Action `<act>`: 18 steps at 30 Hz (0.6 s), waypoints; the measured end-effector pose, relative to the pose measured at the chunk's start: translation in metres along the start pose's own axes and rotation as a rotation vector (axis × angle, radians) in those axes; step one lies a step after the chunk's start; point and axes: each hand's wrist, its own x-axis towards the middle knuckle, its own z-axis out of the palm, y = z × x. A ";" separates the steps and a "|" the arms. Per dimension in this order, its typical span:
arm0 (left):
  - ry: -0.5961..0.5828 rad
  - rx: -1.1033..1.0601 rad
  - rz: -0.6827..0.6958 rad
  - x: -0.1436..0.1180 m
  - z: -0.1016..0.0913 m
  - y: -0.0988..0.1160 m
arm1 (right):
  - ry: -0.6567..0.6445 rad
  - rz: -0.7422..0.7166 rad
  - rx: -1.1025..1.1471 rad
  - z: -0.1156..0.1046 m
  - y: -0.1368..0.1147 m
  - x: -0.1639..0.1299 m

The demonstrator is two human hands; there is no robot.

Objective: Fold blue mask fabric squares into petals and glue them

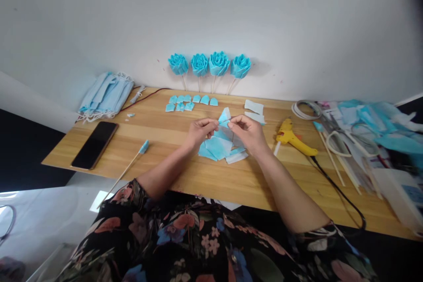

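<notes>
Between my two hands is a small blue fabric piece (224,116) with a pointed top, like mask material. My left hand (202,131) pinches its left edge with thumb and fingertips. The right edge is pinched by my right hand (248,131). Below them on the table lie loose blue and pale fabric pieces (214,147), partly covered by my hands. Behind, several small folded blue petals (205,99) sit in two rows. Several blue fabric roses (219,64) on sticks lean against the wall.
On the left are a stack of masks (107,94), a phone (94,145) and a blue-tipped stick (143,146) overhanging the front edge. To the right lie a yellow glue gun (294,137) with its cord, tape rolls (306,109), scissors (339,143) and blue scraps (380,119).
</notes>
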 end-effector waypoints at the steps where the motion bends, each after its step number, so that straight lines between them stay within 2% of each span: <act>1: -0.001 0.001 -0.003 0.000 0.000 0.001 | 0.009 0.006 0.011 0.000 0.001 0.000; 9: 0.020 0.000 -0.021 0.000 0.002 0.000 | 0.045 0.046 0.043 0.003 0.000 0.001; 18: 0.009 0.067 -0.014 -0.001 0.003 0.002 | -0.017 0.142 0.207 0.005 -0.006 -0.001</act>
